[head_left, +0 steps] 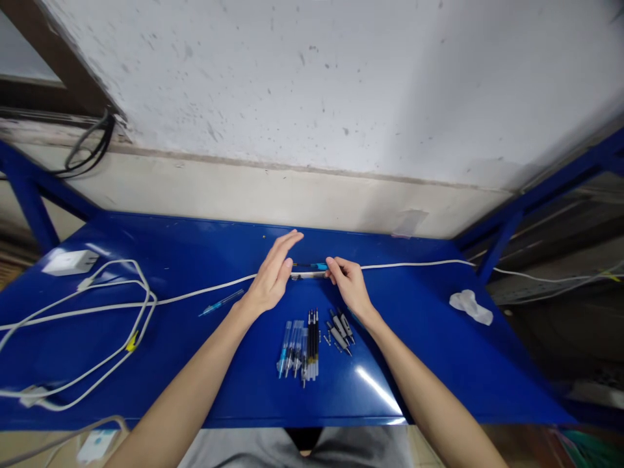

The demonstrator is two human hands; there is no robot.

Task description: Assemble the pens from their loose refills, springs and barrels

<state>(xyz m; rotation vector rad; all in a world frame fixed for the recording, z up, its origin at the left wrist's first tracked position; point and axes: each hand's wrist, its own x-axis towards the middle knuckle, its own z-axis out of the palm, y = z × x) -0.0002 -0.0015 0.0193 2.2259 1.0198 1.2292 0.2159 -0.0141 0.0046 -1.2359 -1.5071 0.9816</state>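
"Where were the hands?"

"Beyond the black refills (312, 344), on the side toward the wall (292, 97). The right hand (347, 281) had its thumb and fingers pinched on the blue end of a pen (319, 266). The left hand (271, 279) was open, its fingers stretched out together and its thumb at the pen's other end. I couldn't tell whether that thumb was touching it."

"So the pen was beyond the refills too?"

"Yes, level between the hands. The white cable (414, 264) ran across the blue table (195, 390) out there as well, passing by both hands."

"And what sat nearer the refills?"

"Just left of them, clear pen tubes (295, 348) lay side by side, one with a blue end. Just right of them were small springs (327, 340), and right of those, grey pen grips (341, 328) in a loose bunch."

"Anything farther out?"

"Left of the refills and farther toward the wall was a clear and blue tube (221, 303), by the left forearm. Well to the left, a white adapter (71, 262) stood near the cable's loops. Well to the right lay a crumpled white tissue (470, 307)."
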